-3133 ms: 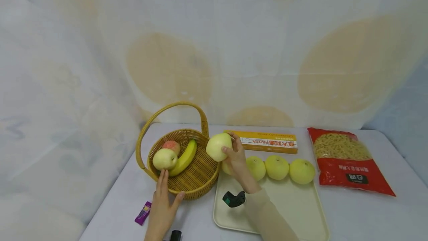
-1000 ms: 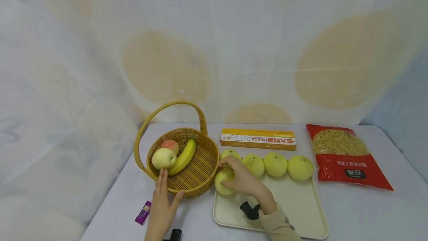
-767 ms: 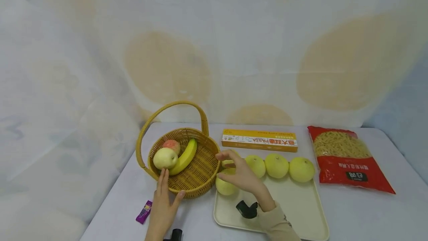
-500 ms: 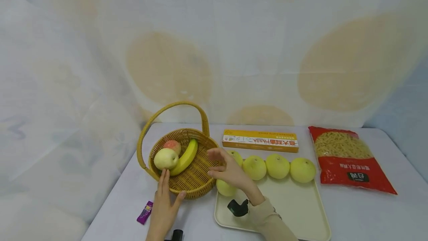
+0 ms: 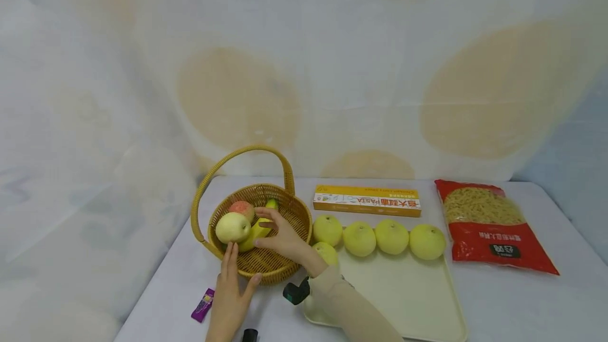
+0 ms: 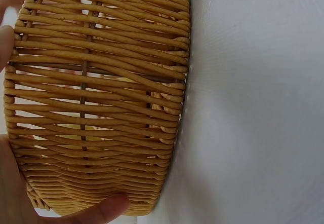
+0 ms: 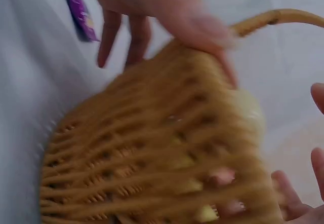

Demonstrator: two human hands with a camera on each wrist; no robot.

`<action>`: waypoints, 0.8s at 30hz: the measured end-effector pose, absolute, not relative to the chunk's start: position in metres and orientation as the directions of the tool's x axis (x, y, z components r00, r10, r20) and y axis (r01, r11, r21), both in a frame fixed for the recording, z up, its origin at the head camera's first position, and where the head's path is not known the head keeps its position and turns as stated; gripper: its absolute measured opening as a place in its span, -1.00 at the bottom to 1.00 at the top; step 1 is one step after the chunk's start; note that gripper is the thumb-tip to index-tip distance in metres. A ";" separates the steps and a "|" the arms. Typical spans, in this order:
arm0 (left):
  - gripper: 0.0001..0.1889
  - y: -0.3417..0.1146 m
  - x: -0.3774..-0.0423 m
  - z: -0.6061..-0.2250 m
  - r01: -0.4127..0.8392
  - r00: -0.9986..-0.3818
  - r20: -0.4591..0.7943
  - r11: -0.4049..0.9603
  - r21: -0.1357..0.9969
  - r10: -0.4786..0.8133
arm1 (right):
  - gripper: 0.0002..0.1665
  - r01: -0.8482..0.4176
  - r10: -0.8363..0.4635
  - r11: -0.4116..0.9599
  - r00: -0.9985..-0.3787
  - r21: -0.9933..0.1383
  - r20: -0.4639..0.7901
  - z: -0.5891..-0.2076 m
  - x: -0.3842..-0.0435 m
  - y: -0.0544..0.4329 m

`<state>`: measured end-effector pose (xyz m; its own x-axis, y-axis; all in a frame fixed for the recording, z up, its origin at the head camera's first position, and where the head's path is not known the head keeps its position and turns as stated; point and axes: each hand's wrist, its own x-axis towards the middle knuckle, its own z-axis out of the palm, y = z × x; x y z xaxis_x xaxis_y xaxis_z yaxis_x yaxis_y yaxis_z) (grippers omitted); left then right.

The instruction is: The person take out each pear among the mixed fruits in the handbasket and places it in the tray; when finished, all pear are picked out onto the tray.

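In the head view my left hand holds the near left rim of a wicker basket, its fingertips beside a pale green apple. The right wrist view shows one digit of that left hand hooked over the rim and other fingers outside the weave. My right hand hovers inside the basket over a yellow banana, fingers curved and spread, nothing between them. Its fingertips are close to the apple's right side. Behind the apple lies a reddish peach. The banana's middle is partly hidden by the right hand.
Right of the basket is a cream tray with several round yellow-green fruits along its back and left. A yellow pasta box lies behind it. A red pasta bag lies at right, a purple packet at left.
My right hand has set a yellow-green fruit down at the tray's left side, let go of it, and moved left into the basket. The left hand has stayed at the rim.
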<state>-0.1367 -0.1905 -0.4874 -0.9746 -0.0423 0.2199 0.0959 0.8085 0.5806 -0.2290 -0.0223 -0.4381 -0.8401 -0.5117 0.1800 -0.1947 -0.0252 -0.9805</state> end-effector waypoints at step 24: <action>-0.14 -0.192 -0.134 -0.490 0.095 -0.971 0.232 0.815 0.571 -0.050 | -0.25 -0.200 -0.493 0.139 -0.864 -0.970 0.108 -0.451 -0.249 -0.083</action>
<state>-0.1343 -0.1916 -0.4895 -0.9715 -0.0499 0.2319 0.0945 0.8152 0.5715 -0.2491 -0.0832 -0.4506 -0.8635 -0.4926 0.1080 -0.2004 0.1387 -0.9699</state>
